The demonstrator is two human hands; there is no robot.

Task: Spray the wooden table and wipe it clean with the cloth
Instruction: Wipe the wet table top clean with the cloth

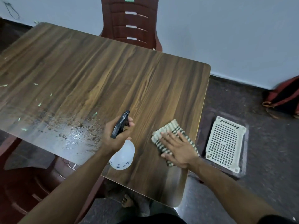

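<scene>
Left hand (115,135) grips spray bottle (122,152) over counter (100,75); right hand (177,147) flat, fingers spread, presses checked cloth (169,130) beside it.

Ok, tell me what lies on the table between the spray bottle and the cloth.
Nothing: in the head view, only bare, dry-looking wood of the table separates the spray bottle held by the left hand from the cloth under the right hand.

No text I can read here.
The bottle (122,156) I hold, low in the frame, bears small dark marks, too blurred to read.
</scene>
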